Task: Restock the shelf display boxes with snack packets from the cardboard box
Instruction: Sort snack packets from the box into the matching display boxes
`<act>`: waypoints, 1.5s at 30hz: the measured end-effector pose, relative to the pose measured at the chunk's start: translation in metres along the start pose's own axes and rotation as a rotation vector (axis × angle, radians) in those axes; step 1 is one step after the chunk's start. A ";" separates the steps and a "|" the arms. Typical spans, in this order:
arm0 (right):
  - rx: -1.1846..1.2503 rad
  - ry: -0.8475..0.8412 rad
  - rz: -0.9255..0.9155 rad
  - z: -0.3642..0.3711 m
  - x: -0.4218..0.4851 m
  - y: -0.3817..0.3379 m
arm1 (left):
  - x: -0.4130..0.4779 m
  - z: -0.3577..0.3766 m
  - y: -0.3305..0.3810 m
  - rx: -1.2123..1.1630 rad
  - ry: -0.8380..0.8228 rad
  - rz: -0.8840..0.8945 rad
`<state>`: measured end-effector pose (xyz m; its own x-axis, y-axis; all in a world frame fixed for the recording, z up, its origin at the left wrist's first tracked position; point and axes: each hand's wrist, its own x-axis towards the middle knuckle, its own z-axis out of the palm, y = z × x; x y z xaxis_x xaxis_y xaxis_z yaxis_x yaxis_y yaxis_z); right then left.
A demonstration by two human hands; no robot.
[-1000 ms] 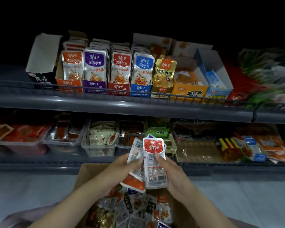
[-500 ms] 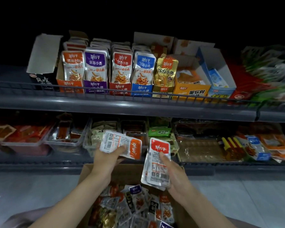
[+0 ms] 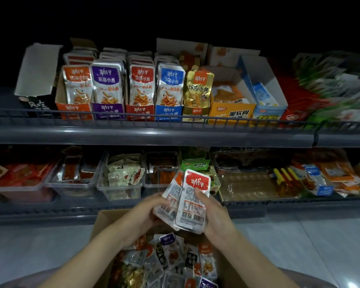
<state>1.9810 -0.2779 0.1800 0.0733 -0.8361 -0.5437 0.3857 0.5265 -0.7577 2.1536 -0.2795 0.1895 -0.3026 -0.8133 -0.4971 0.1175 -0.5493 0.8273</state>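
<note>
Holding red packets (image 3: 190,213), left hand (image 3: 146,213), right hand (image 3: 215,213)

I see the upper shelf (image 3: 154,134) carrying a row of display boxes (image 3: 140,111) side by side behind its wire rail (image 3: 227,119). The lower shelf (image 3: 50,210) holds clear tubs (image 3: 121,192) of snacks. The cardboard box (image 3: 104,220) stands, I think, on the pale floor (image 3: 40,246).

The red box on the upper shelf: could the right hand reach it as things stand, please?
Probably yes. Nothing lies between the right hand and the red box, whose top is open above the rail; the hand, though, grips packets together with the left hand.
</note>
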 end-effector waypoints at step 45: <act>-0.583 -0.189 -0.830 0.194 0.018 -0.146 | -0.080 -0.149 0.144 -0.242 0.373 0.545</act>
<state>2.1045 -0.3992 0.3508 0.1499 -0.9544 0.2582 -0.1218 -0.2769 -0.9531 2.3352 -0.3224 0.3093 0.1990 -0.9725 -0.1207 0.3804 -0.0369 0.9241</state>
